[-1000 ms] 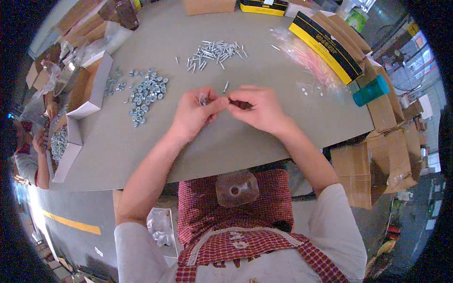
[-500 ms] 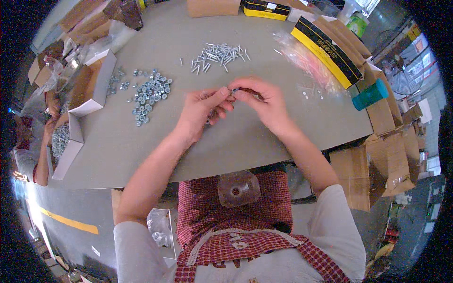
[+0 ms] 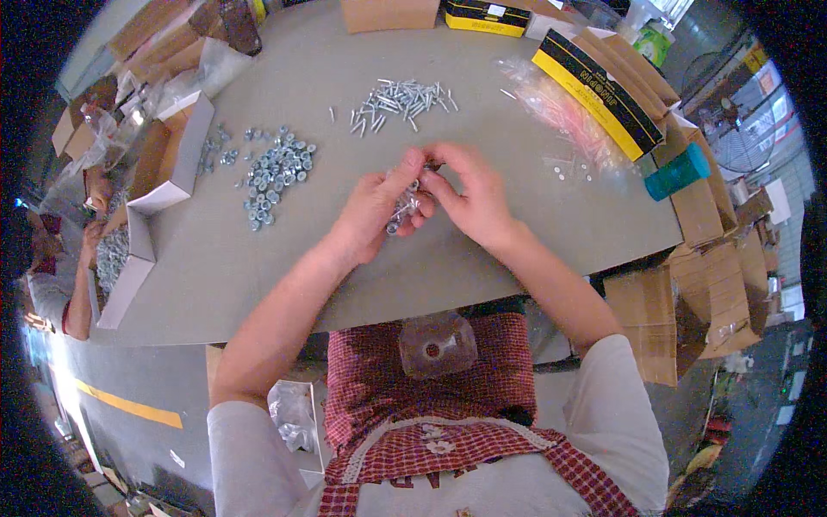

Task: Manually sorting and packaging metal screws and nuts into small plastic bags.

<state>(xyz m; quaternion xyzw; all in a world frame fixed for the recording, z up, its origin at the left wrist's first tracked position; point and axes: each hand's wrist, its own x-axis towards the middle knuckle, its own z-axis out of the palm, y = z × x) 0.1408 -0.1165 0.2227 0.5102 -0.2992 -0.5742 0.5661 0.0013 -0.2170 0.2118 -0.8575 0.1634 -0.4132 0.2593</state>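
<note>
Over the middle of the table (image 3: 482, 250), my two hands meet at the fingertips. My left hand (image 3: 375, 211) is curled round several small shiny metal parts (image 3: 403, 209), which show between its fingers; a clear film may be around them. The thumb and fingers of my right hand (image 3: 472, 185) pinch a small dark metal piece (image 3: 428, 167) against the left fingertips. Its exact shape is hidden. Left of my hands lies a pile of round silver nuts (image 3: 280, 168). Beyond them is a heap of thin silver pins or screws (image 3: 401, 99).
Pinkish clear plastic bags (image 3: 568, 121) and a few small white washers (image 3: 573, 172) lie at the right, beside a black-and-yellow box (image 3: 599, 95) and a teal cylinder (image 3: 677, 172). White cartons (image 3: 177, 164) stand at the left, where another person's arm (image 3: 79, 284) reaches in.
My left hand has turned and shifted slightly right, so more of the metal parts in it show. My right hand has drawn in a little, its fingers still pinched against the left ones.
</note>
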